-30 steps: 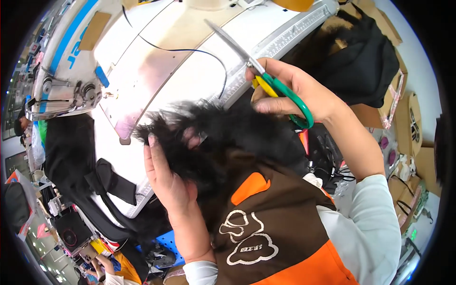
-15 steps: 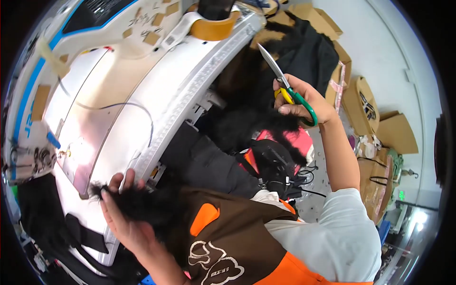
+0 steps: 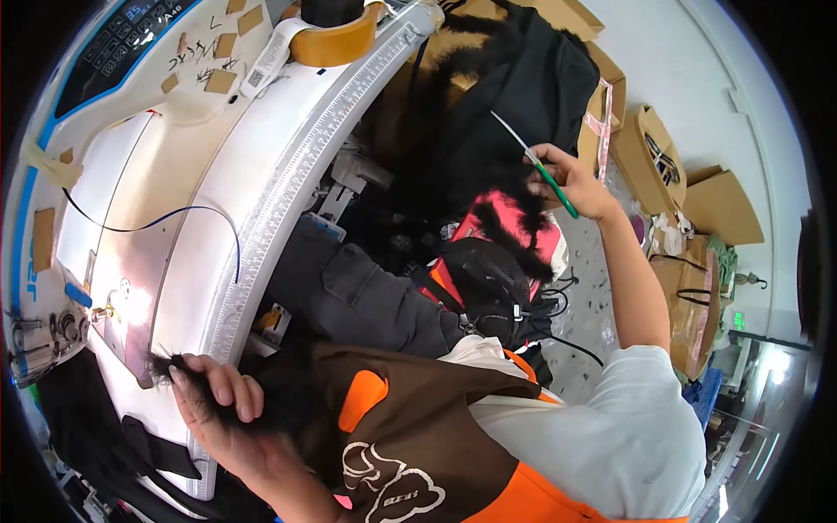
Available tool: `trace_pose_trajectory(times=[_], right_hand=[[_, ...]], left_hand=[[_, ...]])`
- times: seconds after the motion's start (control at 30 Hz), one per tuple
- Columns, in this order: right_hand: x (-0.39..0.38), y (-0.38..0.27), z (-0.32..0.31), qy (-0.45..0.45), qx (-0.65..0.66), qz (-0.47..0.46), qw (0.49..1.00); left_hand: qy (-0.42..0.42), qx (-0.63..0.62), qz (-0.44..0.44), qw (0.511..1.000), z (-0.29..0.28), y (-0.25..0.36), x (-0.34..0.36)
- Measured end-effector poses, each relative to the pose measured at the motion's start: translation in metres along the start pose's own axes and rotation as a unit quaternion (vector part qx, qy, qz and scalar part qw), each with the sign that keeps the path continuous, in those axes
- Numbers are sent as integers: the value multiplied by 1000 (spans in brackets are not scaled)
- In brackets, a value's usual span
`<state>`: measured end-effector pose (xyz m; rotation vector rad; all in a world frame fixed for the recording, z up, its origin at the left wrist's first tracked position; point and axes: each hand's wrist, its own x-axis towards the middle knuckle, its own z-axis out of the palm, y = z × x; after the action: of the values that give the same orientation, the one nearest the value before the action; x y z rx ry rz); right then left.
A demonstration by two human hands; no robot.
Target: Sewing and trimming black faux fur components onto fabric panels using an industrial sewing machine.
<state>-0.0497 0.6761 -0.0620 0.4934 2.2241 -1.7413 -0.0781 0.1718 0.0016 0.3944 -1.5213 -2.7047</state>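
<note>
My left hand [image 3: 218, 408] is curled round the end of a black fluffy fur strip [image 3: 283, 397] at the front edge of the sewing machine table. The strip's tip pokes out past the fingers, and the rest runs back against my brown apron [image 3: 418, 392]. Away to the right, my right hand [image 3: 571, 185] grips scissors [image 3: 553, 186] with a green handle, seen nearly edge-on, blades pointing up and left. Just below that hand, black fur [image 3: 521, 248] hangs over something pink; whether the hand also touches it I cannot tell.
The white machine table [image 3: 209, 235] has a ruler [image 3: 301, 166] along its edge and a roll of brown tape [image 3: 336, 44] at the far end. A lit needle area [image 3: 126, 305] is at the left. Black fur-trimmed garments [image 3: 523, 96] and cardboard boxes [image 3: 724, 205] lie beyond.
My left fingers have closed round the fur strip, where they were spread before. My right hand has turned the scissors edge-on, hiding the yellow handle part. The view has shifted somewhat.
</note>
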Motion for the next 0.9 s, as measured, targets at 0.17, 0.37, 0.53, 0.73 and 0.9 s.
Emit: trace_pose_trajectory(times=[0.17,0.37,0.53,0.73,0.9], right_hand=[[10,13,11,3,-37,-13,999],[25,-36,58,99,-317,-168,928],[36,-110,124,35,-316,-255,913],[85,-179,198,0,-374,-387,843],[125,-207,238,-43,-349,-408,842]], left_hand=[[26,-1,-5,1000,3,-3,1],[-9,35,0,999,-5,-8,1],[-27,96,-14,995,9,-4,-5],[-99,-16,-48,994,8,6,3],[-126,-32,-46,990,17,14,10]])
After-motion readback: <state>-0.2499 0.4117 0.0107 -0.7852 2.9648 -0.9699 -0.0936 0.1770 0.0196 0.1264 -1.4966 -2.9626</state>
